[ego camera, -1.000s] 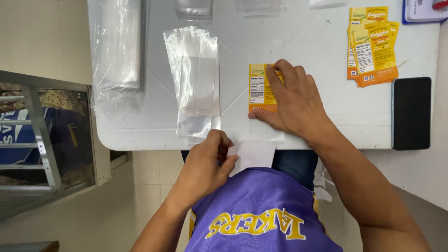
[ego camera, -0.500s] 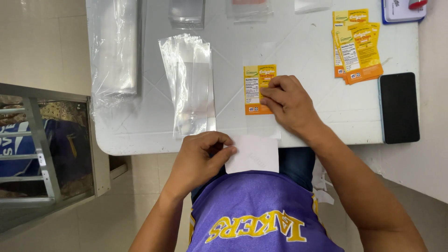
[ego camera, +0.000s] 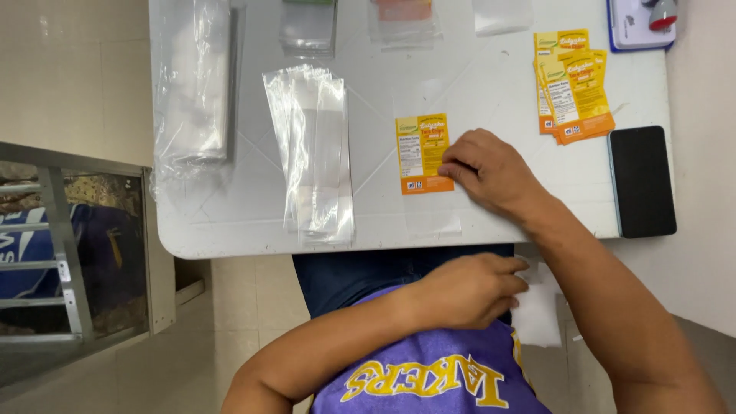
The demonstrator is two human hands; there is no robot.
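My right hand (ego camera: 491,172) rests on the white table (ego camera: 498,84), its fingertips pressing the right edge of a yellow and orange label (ego camera: 420,153). The label lies on a flat clear bag (ego camera: 433,221) near the table's front edge. My left hand (ego camera: 468,291) is below the table edge, over my lap, with its fingers curled on a white backing sheet (ego camera: 537,314). Most of that sheet is hidden by my hand and right forearm.
A pile of clear bags (ego camera: 314,153) lies left of the label, and a bigger plastic pack (ego camera: 192,84) sits at the table's left edge. A stack of labels (ego camera: 575,84) and a black phone (ego camera: 641,182) are on the right. More small bags (ego camera: 307,27) line the far edge. A metal railing (ego camera: 61,253) stands at left.
My left hand has dropped from the table edge down to my lap with the white sheet. My right hand slid off the label toward its right edge, uncovering it.
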